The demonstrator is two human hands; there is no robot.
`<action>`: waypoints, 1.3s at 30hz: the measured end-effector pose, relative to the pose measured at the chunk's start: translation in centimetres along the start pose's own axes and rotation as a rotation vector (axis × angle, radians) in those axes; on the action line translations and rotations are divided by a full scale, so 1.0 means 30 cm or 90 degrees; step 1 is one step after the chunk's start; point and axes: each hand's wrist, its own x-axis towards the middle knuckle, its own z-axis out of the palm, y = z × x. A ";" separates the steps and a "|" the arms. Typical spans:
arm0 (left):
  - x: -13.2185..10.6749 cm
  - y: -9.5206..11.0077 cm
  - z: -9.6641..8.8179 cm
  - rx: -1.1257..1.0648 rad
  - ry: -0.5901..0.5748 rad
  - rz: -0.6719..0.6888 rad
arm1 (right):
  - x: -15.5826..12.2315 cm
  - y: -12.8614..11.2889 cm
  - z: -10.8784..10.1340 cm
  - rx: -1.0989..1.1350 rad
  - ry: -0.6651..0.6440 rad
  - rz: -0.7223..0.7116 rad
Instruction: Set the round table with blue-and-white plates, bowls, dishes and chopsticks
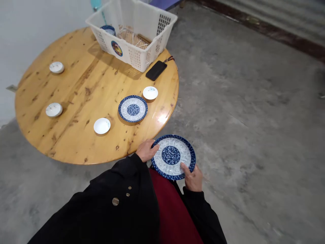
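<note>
A blue-and-white patterned plate (171, 155) is held level in front of my body, just off the table's near right edge. My left hand (147, 150) grips its left rim with the thumb on top. At the lower right rim, my right hand (193, 176) is closed on the same plate, thumb over the face and fingers hidden beneath. A matching plate (133, 108) lies on the table, with a small white bowl (150, 93) close behind it on the right. Another white bowl (102, 126) stands to its left.
The round wooden table (76, 135) carries a white plastic basket (132, 56) at the back, with blue-rimmed dishware (108, 29) inside. A black phone (156, 70) lies before the basket. More small bowls (54, 109) stand at the left. Concrete floor (243, 118) stretches to the right.
</note>
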 end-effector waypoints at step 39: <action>0.268 -0.140 -0.243 -0.168 0.516 -0.511 | 0.893 -0.569 0.634 -0.307 -0.582 -0.464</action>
